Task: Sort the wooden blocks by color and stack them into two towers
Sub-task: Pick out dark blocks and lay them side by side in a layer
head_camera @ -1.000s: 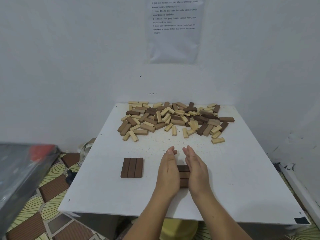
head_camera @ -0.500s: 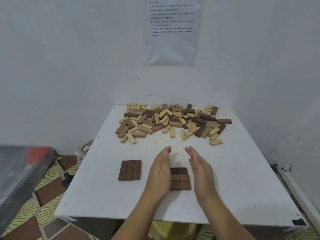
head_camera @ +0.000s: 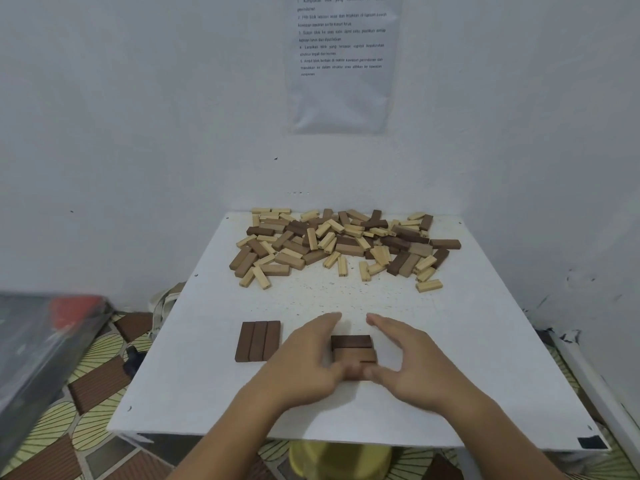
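**A:** Where are the hands?

**B:** Both are low over the near part of the white table (head_camera: 485, 341). The left hand (head_camera: 304, 355) and the right hand (head_camera: 412, 362) flank a small square of dark blocks (head_camera: 351, 342). Their fingers are stretched straight and grasp nothing (the thumbs meet at its near edge, too blurred to judge any pressure).

**A:** And the other blocks?

**B:** Just left of the left hand, three dark blocks (head_camera: 258, 341) lie flat, side by side. The mixed pile (head_camera: 339, 244) of light and dark blocks sprawls along the far edge, below a printed sheet (head_camera: 343, 64) on the wall (head_camera: 138, 133).
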Demonstrator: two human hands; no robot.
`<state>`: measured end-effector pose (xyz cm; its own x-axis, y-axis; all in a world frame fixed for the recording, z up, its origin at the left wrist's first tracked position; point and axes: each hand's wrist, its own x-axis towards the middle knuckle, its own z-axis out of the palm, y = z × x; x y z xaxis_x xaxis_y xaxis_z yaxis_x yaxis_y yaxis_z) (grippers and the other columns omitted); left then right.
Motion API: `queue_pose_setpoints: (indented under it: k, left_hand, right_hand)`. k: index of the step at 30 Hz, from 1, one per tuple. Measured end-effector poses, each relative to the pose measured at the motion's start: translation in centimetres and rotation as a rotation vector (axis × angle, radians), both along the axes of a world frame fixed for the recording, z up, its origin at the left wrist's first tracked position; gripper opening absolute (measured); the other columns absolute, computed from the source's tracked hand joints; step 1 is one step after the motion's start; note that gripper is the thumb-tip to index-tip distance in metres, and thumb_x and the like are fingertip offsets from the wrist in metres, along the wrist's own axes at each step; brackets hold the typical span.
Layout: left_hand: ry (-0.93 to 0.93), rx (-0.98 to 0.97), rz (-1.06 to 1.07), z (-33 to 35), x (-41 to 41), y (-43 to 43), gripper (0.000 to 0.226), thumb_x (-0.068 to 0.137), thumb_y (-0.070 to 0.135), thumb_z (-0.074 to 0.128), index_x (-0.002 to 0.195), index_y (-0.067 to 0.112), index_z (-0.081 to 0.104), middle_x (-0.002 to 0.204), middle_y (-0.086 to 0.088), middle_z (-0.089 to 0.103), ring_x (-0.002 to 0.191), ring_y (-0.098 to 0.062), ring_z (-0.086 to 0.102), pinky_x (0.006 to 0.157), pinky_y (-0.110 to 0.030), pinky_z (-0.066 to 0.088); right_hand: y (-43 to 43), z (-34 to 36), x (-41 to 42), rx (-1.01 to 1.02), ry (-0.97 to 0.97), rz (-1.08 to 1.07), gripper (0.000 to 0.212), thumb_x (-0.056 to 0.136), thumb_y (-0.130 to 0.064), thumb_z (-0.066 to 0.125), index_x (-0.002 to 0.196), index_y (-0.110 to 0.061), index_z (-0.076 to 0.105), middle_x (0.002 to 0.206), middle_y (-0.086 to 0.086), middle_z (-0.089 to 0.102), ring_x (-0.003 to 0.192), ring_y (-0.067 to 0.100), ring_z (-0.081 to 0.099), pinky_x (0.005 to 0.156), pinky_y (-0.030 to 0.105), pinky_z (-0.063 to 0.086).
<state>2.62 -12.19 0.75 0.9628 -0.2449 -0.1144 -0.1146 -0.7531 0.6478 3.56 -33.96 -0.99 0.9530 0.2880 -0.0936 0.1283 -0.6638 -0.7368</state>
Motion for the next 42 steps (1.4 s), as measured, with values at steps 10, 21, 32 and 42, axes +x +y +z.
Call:
queue_pose_setpoints:
  k: [10,21,32,42]
  left_hand:
    - [-0.229,0.252,0.159,-2.6,-4.8,-2.3,0.084,0.095,0.067,0.008,0.165,0.024,-0.009,0.171,0.010,-0.018,0.154,-0.004,-0.023,0.126,-0.025,-0.008]
    - [-0.164,0.488,0.041,-5.4,-3.1,-2.2,0.112,0.077,0.088,-0.019,0.161,0.014,-0.019,0.166,0.001,-0.032,0.150,-0.013,-0.036,0.126,-0.039,-0.013]
    - [-0.171,0.474,0.051,-6.1,-2.9,-2.3,0.110,0.077,0.084,-0.025,0.162,0.015,-0.016,0.169,0.002,-0.024,0.153,-0.011,-0.031,0.128,-0.037,-0.011]
    - [-0.198,0.427,0.058,-5.9,-3.0,-1.9,0.103,0.082,0.082,-0.018,0.163,0.018,-0.015,0.170,0.003,-0.024,0.153,-0.010,-0.030,0.125,-0.031,-0.017]
  right_hand:
    - [0.8,-2.9,-2.6,-0.481,-0.095,-0.087,0.092,0.081,-0.069,0.023,0.163,-0.035,-0.003,0.169,-0.007,-0.018,0.152,0.021,-0.030,0.126,0.046,-0.010]
    - [0.7,-4.2,-2.7,-0.681,-0.183,0.004,0.108,0.076,-0.093,0.025,0.164,-0.032,0.011,0.171,0.000,-0.009,0.156,0.033,-0.015,0.122,0.062,-0.001]
    - [0.9,-4.4,-2.5,-0.656,-0.218,0.046,0.114,0.071,-0.094,-0.004,0.164,-0.028,0.006,0.170,-0.001,-0.012,0.156,0.031,-0.018,0.123,0.062,-0.002]
    - [0.8,-3.4,-2.9,-0.645,-0.166,0.033,0.113,0.075,-0.095,0.010,0.160,-0.026,-0.021,0.167,-0.005,-0.029,0.151,0.023,-0.033,0.126,0.052,-0.010]
